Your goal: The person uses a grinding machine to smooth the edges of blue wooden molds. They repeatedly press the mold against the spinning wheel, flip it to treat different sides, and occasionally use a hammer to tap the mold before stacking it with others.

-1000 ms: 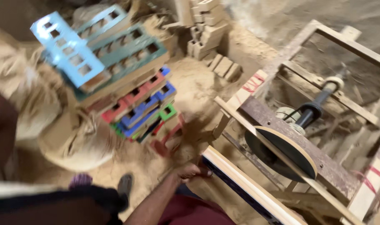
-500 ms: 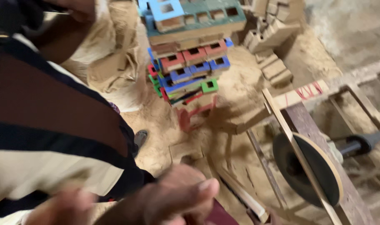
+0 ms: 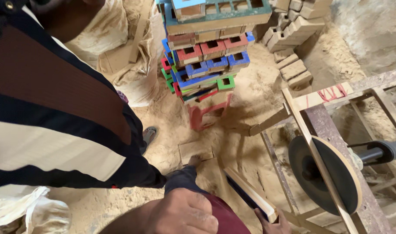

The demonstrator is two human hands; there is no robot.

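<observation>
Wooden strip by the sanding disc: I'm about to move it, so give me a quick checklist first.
1. Grip on the wooden strip: ok. The right hand has fingers around its near end, though the hand is mostly cut off by the frame.
2. Left hand away from the disc: ok. It is a closed fist on the maroon knee.
3. Strip apart from the disc: ok. A gap shows between them.
4. Disc stopped: cannot tell.
5. Stack of coloured blocks steady: not ok. Its layers sit skewed and overhang a small red stool.
</observation>
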